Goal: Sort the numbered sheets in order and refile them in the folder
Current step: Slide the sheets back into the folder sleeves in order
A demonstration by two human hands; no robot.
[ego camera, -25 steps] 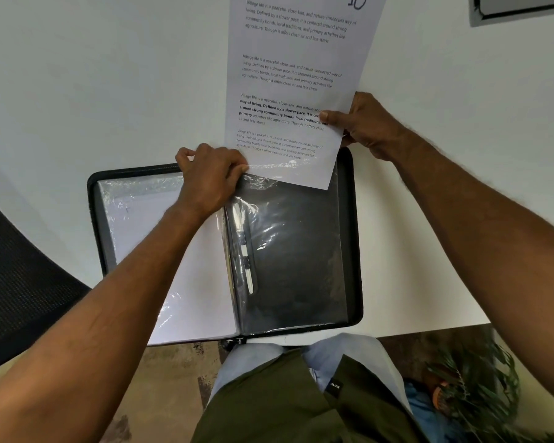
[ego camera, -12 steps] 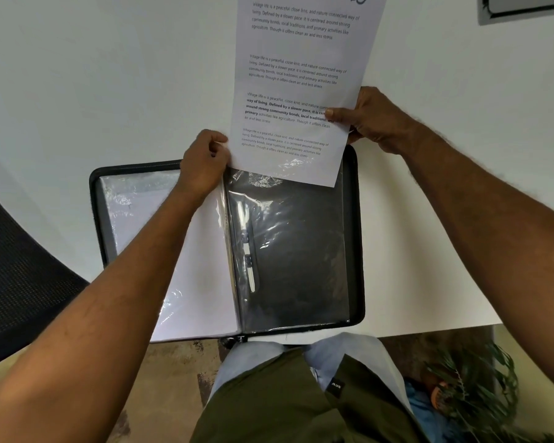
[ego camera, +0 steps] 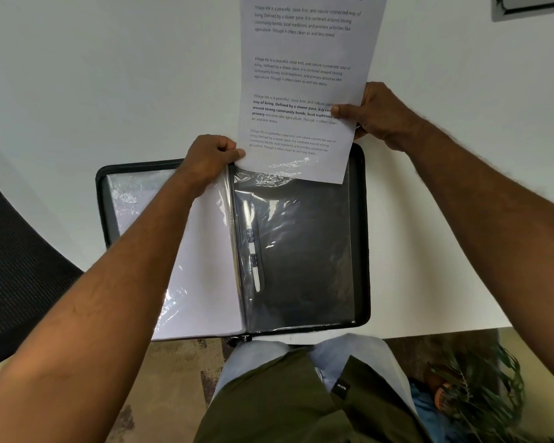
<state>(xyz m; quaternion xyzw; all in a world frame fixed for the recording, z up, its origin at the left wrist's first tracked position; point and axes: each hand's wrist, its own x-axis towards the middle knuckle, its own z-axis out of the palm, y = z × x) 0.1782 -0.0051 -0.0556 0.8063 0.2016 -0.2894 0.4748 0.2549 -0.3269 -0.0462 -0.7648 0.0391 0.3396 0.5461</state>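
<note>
Currently right hand (ego camera: 378, 116) pinches printed sheet (ego camera: 301, 91); left hand (ego camera: 210, 159) grips clear sleeve (ego camera: 295, 251) top at open folder (ego camera: 360, 235).

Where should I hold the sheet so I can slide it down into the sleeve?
Pinch the sheet at its long side edges, about halfway up, from the right as the right hand does. Its lower edge is already at the mouth of the sleeve, which the left hand holds, so that end must stay free.
</note>
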